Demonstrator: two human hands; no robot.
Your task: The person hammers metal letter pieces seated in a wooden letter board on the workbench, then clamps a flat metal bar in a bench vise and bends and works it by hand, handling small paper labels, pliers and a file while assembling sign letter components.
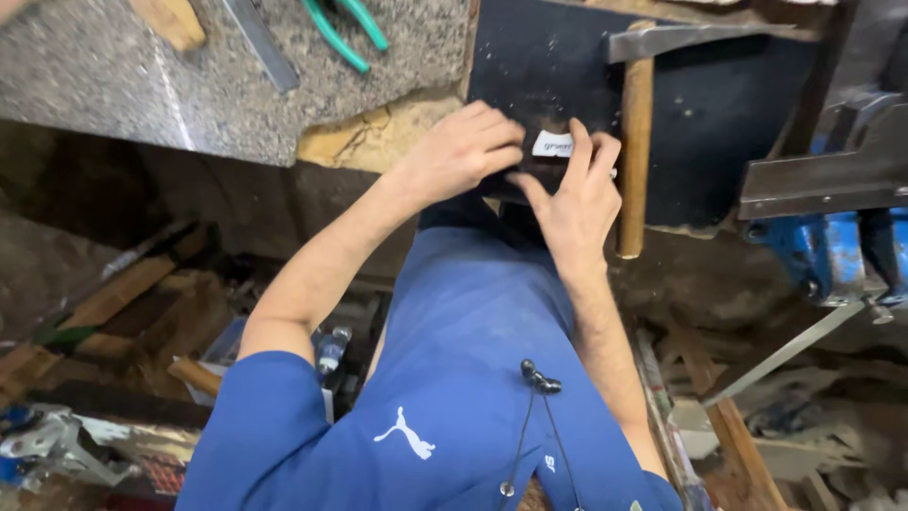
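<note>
Head view: left hand [468, 147] and right hand [575, 194] both pinch a small dark piece with a white label [551, 145], fingers closed on it, at the near edge of the black mat [719, 123]. Hammer [636, 132] just beside. Best kept flat, thumbs steady, grip even.

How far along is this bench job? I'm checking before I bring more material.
Done: the hammer and green-handled pliers lie set aside on the bench. In hand: the left hand and right hand both press on a small dark piece with a white label at the black mat's edge. What is left cannot be told.
</note>
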